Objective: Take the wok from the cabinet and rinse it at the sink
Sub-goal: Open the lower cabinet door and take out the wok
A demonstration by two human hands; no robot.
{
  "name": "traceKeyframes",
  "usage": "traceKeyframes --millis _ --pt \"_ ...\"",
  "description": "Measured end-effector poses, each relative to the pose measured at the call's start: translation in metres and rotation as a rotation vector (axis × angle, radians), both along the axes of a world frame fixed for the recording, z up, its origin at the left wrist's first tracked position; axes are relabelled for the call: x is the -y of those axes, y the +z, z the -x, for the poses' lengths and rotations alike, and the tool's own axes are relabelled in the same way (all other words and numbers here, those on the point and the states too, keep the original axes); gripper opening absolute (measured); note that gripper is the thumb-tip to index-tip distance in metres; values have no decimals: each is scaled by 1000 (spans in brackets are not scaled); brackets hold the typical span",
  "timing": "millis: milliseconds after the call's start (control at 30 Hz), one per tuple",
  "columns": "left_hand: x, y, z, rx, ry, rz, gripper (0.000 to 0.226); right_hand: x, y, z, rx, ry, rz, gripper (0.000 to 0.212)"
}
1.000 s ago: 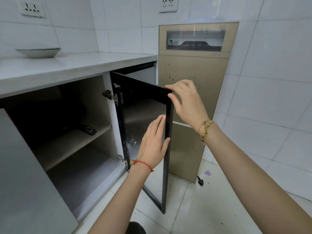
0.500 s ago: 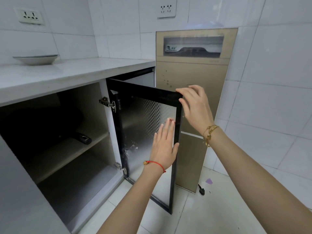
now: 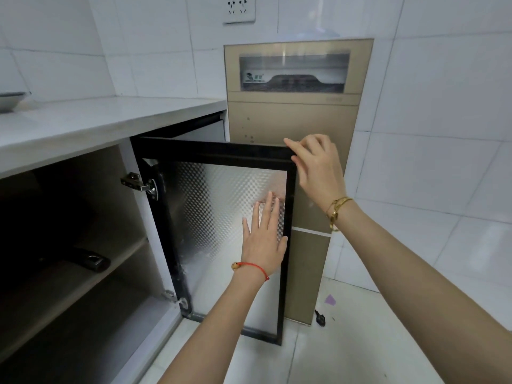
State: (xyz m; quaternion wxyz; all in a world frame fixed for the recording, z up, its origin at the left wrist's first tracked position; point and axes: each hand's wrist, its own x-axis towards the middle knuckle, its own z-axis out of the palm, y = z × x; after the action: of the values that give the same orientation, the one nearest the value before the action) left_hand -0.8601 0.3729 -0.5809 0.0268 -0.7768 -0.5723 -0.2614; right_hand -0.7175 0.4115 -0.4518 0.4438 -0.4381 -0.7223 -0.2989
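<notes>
The cabinet door [image 3: 221, 153], a black frame around patterned glass, stands swung wide open. My left hand [image 3: 263, 239] lies flat with straight fingers against the inside of the glass near the free edge. My right hand [image 3: 315, 167] touches the door's top right corner with loosely bent fingers. On the cabinet's middle shelf [image 3: 83, 275] a black handle [image 3: 88, 260] pokes out of the dark; the pan it belongs to is hidden in shadow.
A white countertop [image 3: 97, 120] runs above the cabinet, with a shallow dish [image 3: 9, 99] at its far left. A tall gold appliance [image 3: 293, 112] stands right behind the door. A small black object [image 3: 320, 318] and a purple scrap [image 3: 330, 299] lie on the tiled floor.
The door has swung further open to the right, with both hands moving along with it. My view has shifted right and closer.
</notes>
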Motion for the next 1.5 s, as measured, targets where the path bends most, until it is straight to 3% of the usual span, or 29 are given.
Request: traceKeyframes --millis 600,1200,1500 --pt "-21 -6 -6 -10 49 -55 83 -22 -7 -1 -56 -6 9 34" --pt "18 20 5 -1 27 17 77 11 4 5 -105 45 149 36" --pt "54 30 41 82 141 -30 65 37 11 31 -199 96 154 32"
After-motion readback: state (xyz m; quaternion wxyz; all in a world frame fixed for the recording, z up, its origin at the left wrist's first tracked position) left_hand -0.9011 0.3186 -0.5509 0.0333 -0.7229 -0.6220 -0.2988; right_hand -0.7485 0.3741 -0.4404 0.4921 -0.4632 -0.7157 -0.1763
